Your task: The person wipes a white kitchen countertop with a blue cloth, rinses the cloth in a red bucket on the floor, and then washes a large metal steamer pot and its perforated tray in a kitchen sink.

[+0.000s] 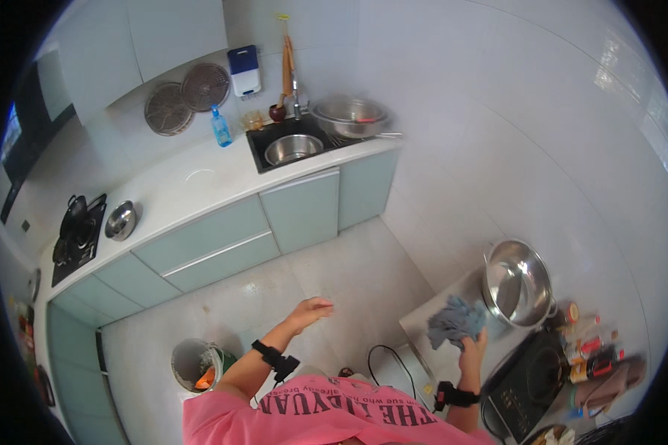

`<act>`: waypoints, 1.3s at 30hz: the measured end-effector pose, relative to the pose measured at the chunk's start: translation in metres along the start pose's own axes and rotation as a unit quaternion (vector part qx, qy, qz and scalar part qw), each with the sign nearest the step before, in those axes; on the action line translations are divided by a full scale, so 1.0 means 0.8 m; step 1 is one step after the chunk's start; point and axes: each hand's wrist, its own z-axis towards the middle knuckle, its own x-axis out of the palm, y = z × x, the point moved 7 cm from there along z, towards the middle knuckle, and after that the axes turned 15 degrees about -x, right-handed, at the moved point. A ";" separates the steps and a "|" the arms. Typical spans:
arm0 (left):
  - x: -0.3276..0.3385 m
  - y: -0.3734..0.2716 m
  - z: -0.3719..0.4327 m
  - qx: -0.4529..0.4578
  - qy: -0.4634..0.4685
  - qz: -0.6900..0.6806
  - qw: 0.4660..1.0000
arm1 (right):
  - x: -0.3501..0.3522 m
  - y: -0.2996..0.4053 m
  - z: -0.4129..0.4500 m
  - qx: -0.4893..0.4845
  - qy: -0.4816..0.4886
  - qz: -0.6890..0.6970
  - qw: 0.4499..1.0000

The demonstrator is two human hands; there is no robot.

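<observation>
My right hand [472,353] is closed on a crumpled grey-blue cloth [456,322], above the near part of a metal-coloured side table [426,328]. Just past the cloth on that table stands a large stainless steel pot [517,283] with side handles, its inside shiny. Out over the floor, in front of my body, my left hand [310,313] hangs in the air with loosely bent fingers and nothing in it. Both wrists wear black straps.
An induction cooker [526,384] and several bottles [584,350] crowd the right side. A bucket [195,364] with something orange inside stands on the floor at left. Across the room, a counter [183,178] carries a sink [261,161], a steel bowl [121,221] and a gas hob [80,239].
</observation>
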 end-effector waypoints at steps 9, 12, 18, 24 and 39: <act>-0.230 -0.002 0.032 -0.083 -0.244 -0.094 0.962 | 0.007 -0.071 0.049 0.058 0.300 -0.496 0.812; -0.273 -0.027 0.076 -0.063 -0.232 -0.130 0.962 | 0.064 -0.046 0.133 0.043 0.264 -0.531 0.804; -0.320 -0.114 0.165 -0.025 -0.168 -0.128 0.977 | 0.266 -0.079 0.257 -0.050 0.343 -0.606 0.716; -0.383 -0.170 0.225 0.054 -0.250 0.017 0.967 | 0.495 -0.063 0.313 -0.051 0.437 -0.443 0.781; -0.460 -0.370 0.416 0.026 -0.252 -0.097 0.962 | 0.748 -0.199 0.674 -0.117 0.394 -0.141 0.901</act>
